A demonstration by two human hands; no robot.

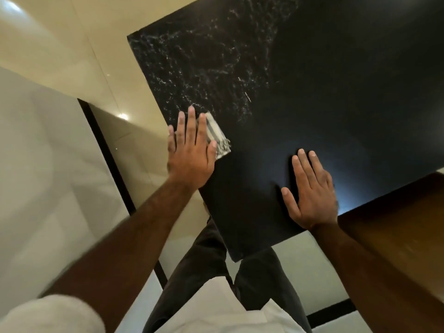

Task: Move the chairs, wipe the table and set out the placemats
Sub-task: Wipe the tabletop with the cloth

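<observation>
A black marble table [312, 80] with white veining fills the upper right of the head view, one corner pointing toward my legs. My left hand [189, 150] presses flat, fingers straight, on a small white striped cloth [218, 138] near the table's left edge. Most of the cloth is hidden under my palm; its fringed end sticks out to the right. My right hand [312, 191] rests flat on the tabletop near the front edge, fingers spread, holding nothing. No chairs or placemats are in view.
Glossy cream floor tiles [72, 44] lie to the left, crossed by a dark strip [105, 155]. A brown wooden surface [396, 236] sits at the right, beside the table's front edge. My dark trousers and white shirt show below.
</observation>
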